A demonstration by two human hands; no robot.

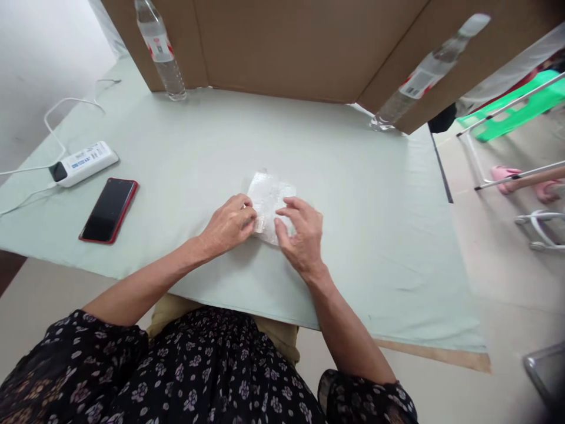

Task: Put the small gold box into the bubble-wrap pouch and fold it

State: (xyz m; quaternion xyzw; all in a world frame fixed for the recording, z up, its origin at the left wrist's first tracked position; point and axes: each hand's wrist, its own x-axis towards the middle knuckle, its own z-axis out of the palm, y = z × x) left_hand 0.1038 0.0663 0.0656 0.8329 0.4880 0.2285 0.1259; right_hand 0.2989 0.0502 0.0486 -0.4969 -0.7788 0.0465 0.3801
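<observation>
- The left hand [229, 224] was curled nearly shut, its fingertips pinching the left edge of the plastic packet [270, 199].
- The right hand [303, 234] was half open, its bent fingers pressing down on the packet's right part and its thumb at the near edge.
- The packet, crumpled and translucent white, lay flat between the two hands on the bench [353, 194], which was covered in pale green cloth.
- A red-edged phone [109, 210] lay screen up well to the left of the packet.
- A white power strip [83, 164] with trailing cables lay beyond the phone, farther left of the packet.
- Two clear bottles, one far left [161, 53] and one far right [424, 76] of the packet, stood against a cardboard screen [282, 47] behind it.
</observation>
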